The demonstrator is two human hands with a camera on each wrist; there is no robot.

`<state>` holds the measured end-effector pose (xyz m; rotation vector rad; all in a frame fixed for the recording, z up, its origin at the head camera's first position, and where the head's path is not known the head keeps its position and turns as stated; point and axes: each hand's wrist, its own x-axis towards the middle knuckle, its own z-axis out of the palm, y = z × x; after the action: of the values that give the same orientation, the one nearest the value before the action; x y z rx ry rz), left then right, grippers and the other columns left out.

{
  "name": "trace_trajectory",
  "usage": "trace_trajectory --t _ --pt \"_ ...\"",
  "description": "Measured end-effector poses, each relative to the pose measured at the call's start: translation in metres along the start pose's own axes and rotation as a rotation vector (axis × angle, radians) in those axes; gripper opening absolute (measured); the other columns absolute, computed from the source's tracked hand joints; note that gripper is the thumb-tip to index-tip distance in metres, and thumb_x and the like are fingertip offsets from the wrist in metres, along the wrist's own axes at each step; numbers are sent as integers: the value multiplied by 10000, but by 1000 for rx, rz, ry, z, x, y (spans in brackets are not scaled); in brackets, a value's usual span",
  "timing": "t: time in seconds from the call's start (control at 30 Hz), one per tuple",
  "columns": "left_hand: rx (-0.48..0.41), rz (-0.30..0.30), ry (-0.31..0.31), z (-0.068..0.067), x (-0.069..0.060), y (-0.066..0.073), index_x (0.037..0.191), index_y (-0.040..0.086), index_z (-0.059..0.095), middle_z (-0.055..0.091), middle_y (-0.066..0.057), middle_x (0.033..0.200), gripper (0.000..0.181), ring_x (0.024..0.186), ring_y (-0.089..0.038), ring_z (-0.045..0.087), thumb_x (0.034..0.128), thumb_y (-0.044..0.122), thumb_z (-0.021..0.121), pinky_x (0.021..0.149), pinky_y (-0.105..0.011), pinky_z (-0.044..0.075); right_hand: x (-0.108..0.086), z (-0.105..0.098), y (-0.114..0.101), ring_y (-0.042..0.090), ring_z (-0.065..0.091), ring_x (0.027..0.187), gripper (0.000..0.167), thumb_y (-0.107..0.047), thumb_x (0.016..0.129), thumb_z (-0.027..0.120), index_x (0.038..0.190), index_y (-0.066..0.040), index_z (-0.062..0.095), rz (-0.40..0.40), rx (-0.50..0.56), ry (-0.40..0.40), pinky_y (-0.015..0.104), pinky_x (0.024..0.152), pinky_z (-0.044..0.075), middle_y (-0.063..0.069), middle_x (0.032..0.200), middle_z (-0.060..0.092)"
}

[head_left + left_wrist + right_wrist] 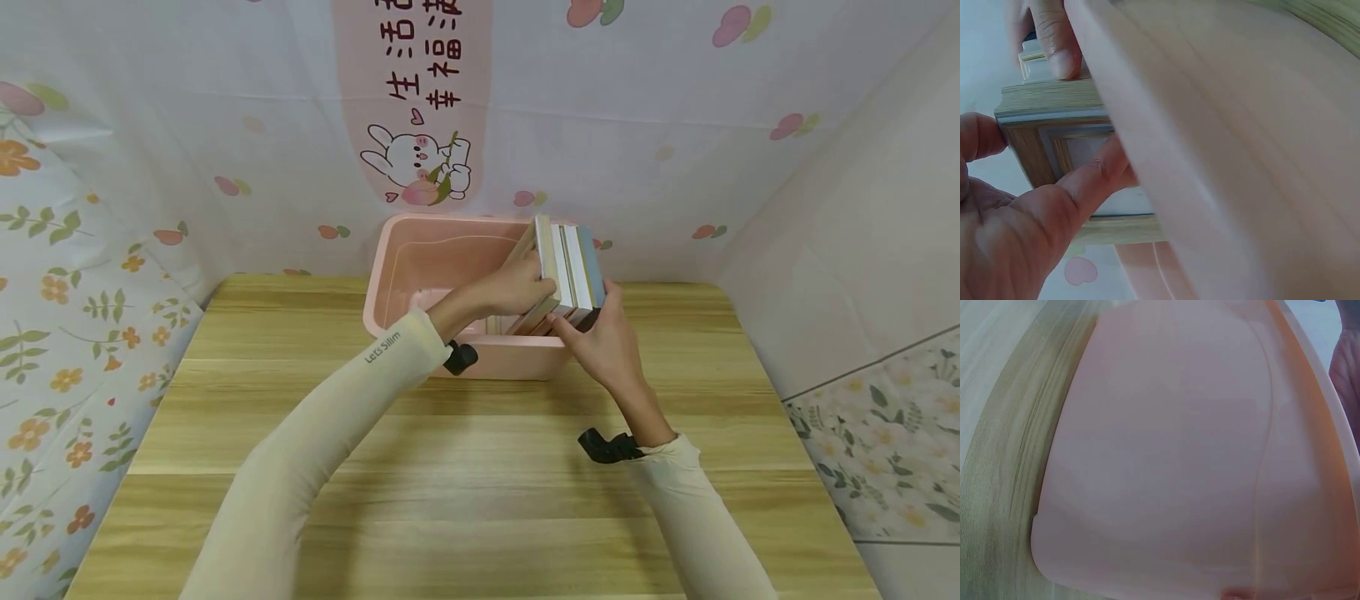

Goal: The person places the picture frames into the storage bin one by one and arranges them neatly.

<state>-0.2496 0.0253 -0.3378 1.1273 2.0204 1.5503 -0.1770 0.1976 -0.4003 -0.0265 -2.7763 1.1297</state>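
Observation:
Several picture frames [567, 258] stand on edge, packed side by side at the right end of a pink plastic bin [495, 360]. Their edges show wood, white and blue-grey. My left hand [517, 285] reaches over the bin and grips a wooden picture frame [1029, 153] on the left side of the row, fingers and thumb on either side. At the right end of the row, my right hand [603, 342] holds the frames, its thumb against the near ends and its fingers on the blue-grey side. In the right wrist view the bin's wall [1166, 450] hides most of that hand's work.
The bin stands at the back of a wooden table [480, 492], close to a printed cloth backdrop [285, 150]. More cloth hangs along both sides. Inside, the bin's left part shows bare pink floor, with a pale frame edge [492, 325] near the middle.

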Motion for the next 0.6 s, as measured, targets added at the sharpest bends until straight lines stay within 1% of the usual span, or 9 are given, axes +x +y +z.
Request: trace_trajectory --t 0.13,0.2,0.3,0.37,0.4,0.47,0.5,0.57,0.6 --pt "27 14 9 0 0 -3 1555 34 260 298 -108 1606 713 1480 -269 284 892 -224 304 1177 -327 293 0 0 -1 395 601 1027 976 -541 856 696 1532 -67 175 2 1 -2 511 748 510 260 1329 515" --pt "28 14 4 0 2 -8 1564 59 252 289 -89 1614 720 1487 -244 268 898 -207 313 1183 -329 281 1 0 -1 397 599 1031 975 -536 858 696 1532 -64 173 2 2 -3 513 752 509 262 1331 512" --pt "27 -12 -9 0 0 -9 1572 59 224 259 -98 1626 722 1487 -217 264 902 -195 307 1180 -312 277 2 0 -2 399 593 1047 974 -528 857 700 1531 -61 175 -1 7 -2 522 765 505 262 1333 508" --pt "23 -24 -11 -1 2 -12 1579 77 217 253 -77 1632 761 1492 -185 247 878 -210 292 1188 -300 254 2 1 -1 398 585 1068 976 -526 854 704 1531 -57 180 -3 10 -1 529 784 502 257 1342 501" --pt "25 -41 -9 0 -1 -8 1576 55 206 247 -92 1631 762 1484 -176 256 871 -223 288 1180 -289 264 2 1 -1 397 584 1072 976 -525 853 705 1531 -56 183 -3 12 0 530 787 500 256 1341 503" --pt "46 -71 -4 0 -2 -8 1577 50 195 232 -89 1636 748 1478 -148 250 883 -209 295 1189 -297 244 2 1 0 392 580 1077 977 -529 852 706 1531 -58 186 -2 13 2 527 791 496 251 1346 502" --pt "81 -126 2 0 -3 -8 1552 45 255 391 -106 1546 684 1386 -129 402 905 -172 309 1136 -275 323 2 1 0 389 581 1071 976 -531 852 705 1531 -58 188 -1 14 3 523 784 495 248 1343 505" --pt "121 -198 0 0 -5 -7 1557 51 238 360 -95 1563 631 1359 -63 382 952 -103 332 1121 -225 308 2 1 0 382 586 1052 974 -536 852 702 1529 -59 190 -1 12 5 508 765 494 245 1330 513" --pt "135 -229 -2 0 -8 -4 1555 43 237 350 -102 1565 594 1336 -40 382 980 -59 347 1101 -204 316 2 1 0 379 589 1040 973 -539 852 700 1529 -61 190 -1 11 6 500 754 493 244 1323 519"
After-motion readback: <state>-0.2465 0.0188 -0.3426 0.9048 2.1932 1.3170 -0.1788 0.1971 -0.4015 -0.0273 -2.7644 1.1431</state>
